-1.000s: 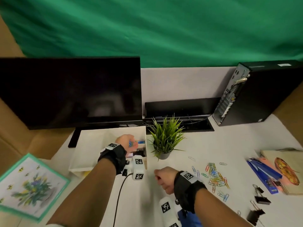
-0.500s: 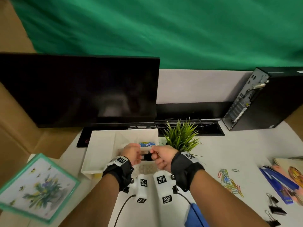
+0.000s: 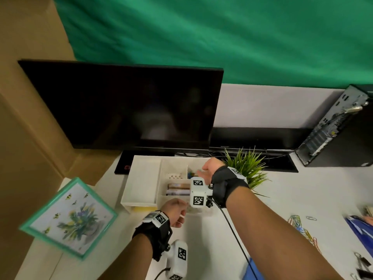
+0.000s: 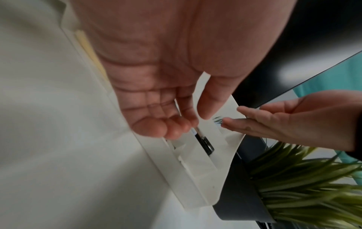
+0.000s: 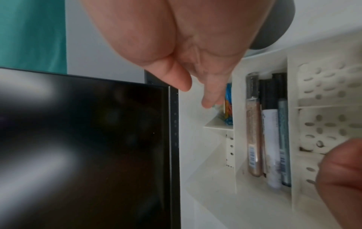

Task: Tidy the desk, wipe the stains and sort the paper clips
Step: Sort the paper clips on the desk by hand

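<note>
A white organiser tray [image 3: 141, 178] stands in front of the monitor. Its back right compartment holds coloured paper clips [image 3: 191, 174] [image 5: 228, 108]. My right hand [image 3: 203, 172] [image 5: 195, 96] hovers over that compartment with fingers straight and palm empty; the left wrist view shows the same right hand [image 4: 233, 117]. My left hand [image 3: 180, 216] [image 4: 194, 119] hangs at the tray's front edge, fingers loosely curled, holding nothing. More loose paper clips [image 3: 298, 225] lie on the desk at the right.
Markers [image 3: 177, 188] [image 5: 270, 131] lie in the tray's middle compartment. A potted plant [image 3: 246, 168] stands right of the tray, a monitor [image 3: 129, 106] behind it, a PC tower [image 3: 339, 126] far right. A framed picture [image 3: 68, 219] lies left, a blue cloth [image 3: 252, 269] and binder clips [image 3: 361, 263] lie near me.
Half a second ago both hands met over the tray. The right hand has since reached to the back right compartment with its fingers straight, and the left has drawn back to the front edge.
</note>
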